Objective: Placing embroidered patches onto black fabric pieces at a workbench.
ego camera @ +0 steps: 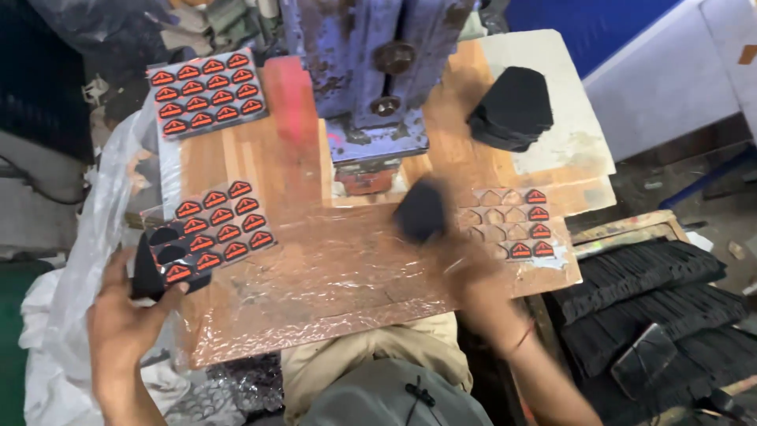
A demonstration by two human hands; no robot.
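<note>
A blue press stands at the far middle of a wooden worktable, whose near half is covered by a crinkled clear plastic sheet. Right of the press and further back lies a stack of black pieces on a pale board. Left of the press, at the far corner, sits a sheet of orange stickers; a second sticker sheet lies nearer, left of the press. A nearly used-up sticker sheet lies near and right of the press.

The right hand, blurred, grasps a black piece just in front of the press. The left hand, near and far left of the press, is clenched around another black piece at the second sticker sheet's corner.
</note>
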